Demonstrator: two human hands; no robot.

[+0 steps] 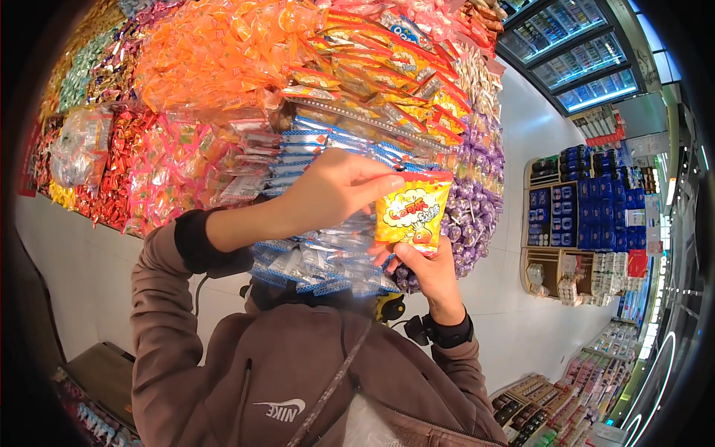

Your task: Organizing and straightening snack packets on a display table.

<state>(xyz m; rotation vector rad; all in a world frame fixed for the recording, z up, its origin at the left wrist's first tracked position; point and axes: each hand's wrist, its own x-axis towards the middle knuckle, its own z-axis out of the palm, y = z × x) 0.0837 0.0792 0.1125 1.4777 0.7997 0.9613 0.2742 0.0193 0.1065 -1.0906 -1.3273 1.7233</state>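
Note:
A small yellow snack packet (412,214) with red edges and a white cloud-shaped print is upright between my hands, above the candy display. My left hand (341,186) pinches its upper left corner between thumb and fingers. From below, my right hand (430,270) grips the bottom edge, thumb on the front. Underneath lie blue-and-white wrapped packets (305,257), partly hidden by my left forearm. Purple wrapped candies (480,212) are heaped to the right of the packet. Beyond a clear divider (354,118) is a pile of similar yellow-and-red packets (387,67).
Orange wrapped candies (216,52) fill the far left, with pink ones (171,153) and red ones (123,179) nearer. A clear plastic bag (80,145) rests at the left edge. Across the pale floor (514,246) stand shelves of blue packages (596,208) and glass-door coolers (570,45).

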